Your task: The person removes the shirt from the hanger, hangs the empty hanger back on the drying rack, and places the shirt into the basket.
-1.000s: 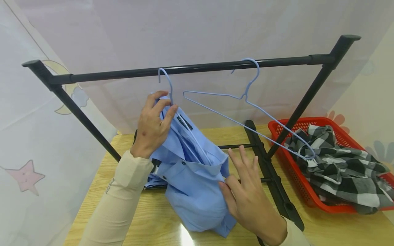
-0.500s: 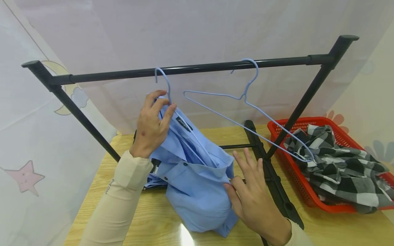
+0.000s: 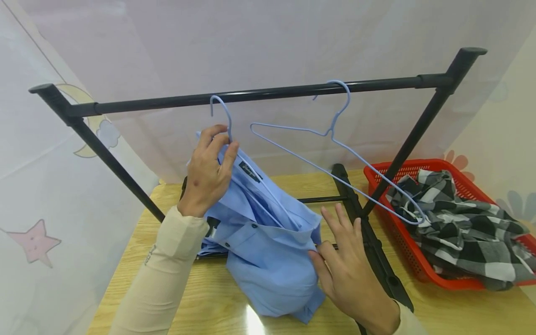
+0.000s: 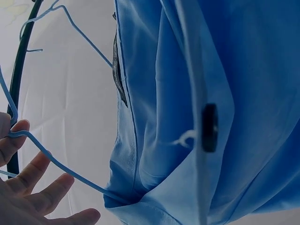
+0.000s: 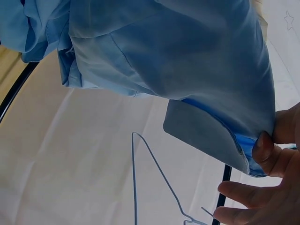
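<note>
A light blue button-up shirt [image 3: 272, 265] hangs loosely on a blue wire hanger [image 3: 228, 116], whose hook overlaps the rack's bar in the head view. At the hanger's neck, my left hand [image 3: 207, 174] holds the wire between thumb and fingers. The wire arms slope down into the collar opening, past a dark label [image 3: 250, 171]. My right hand [image 3: 351, 274] pinches the shirt's right edge between thumb and index finger, the other fingers spread. In the right wrist view that pinch sits beside the collar flap [image 5: 201, 131]. A dark button [image 4: 210, 127] shows close up in the left wrist view.
The black rack's bar [image 3: 276, 94] spans the scene above a wooden table [image 3: 201, 298]. Another blue hanger [image 3: 333, 125] hangs bare from it, right of the shirt. A red basket [image 3: 402, 260] holding a black-and-white checked garment [image 3: 469, 228] stands at the right.
My right hand has shifted slightly right and down, drawing the shirt's edge with it. The held hanger's hook has moved a little left. My left hand keeps its hold.
</note>
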### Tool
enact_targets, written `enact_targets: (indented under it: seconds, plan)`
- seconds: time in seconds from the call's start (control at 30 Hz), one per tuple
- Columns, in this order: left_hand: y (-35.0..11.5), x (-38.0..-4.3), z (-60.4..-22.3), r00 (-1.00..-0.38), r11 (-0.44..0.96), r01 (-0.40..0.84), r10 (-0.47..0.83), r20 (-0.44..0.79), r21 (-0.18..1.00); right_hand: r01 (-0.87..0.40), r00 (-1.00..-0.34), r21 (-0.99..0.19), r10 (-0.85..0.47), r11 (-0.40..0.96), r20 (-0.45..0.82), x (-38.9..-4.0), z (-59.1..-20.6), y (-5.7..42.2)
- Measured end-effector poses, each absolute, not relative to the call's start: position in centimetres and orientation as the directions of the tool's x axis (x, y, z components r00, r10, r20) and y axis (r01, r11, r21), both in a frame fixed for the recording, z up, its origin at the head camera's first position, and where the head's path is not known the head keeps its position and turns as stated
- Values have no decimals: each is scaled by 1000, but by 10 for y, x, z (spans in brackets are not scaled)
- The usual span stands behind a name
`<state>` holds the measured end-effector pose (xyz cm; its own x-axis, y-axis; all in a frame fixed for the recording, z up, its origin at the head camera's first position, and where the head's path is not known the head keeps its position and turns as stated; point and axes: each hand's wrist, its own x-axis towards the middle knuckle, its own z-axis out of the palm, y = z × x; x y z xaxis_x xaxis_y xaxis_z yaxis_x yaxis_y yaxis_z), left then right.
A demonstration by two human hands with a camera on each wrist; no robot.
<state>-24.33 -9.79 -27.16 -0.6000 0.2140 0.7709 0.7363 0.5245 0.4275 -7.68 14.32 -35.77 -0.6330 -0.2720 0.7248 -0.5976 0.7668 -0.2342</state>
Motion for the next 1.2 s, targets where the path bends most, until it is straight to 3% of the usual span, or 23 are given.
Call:
enact_targets:
  seconds: [0.37, 0.73, 1.2]
  plan:
    - [-99, -241, -271, -607, 504, 739, 212, 766, 446, -605, -585, -199, -261, 771, 768, -77, -366, 146]
    - [-98, -239, -270, -597, 498, 747, 211, 774, 440, -583, -613, -219, -247, 782, 750, -75, -371, 148]
    - [-98, -239, -271, -586, 484, 757, 209, 783, 438, -596, -596, -205, -256, 776, 761, -75, -378, 150]
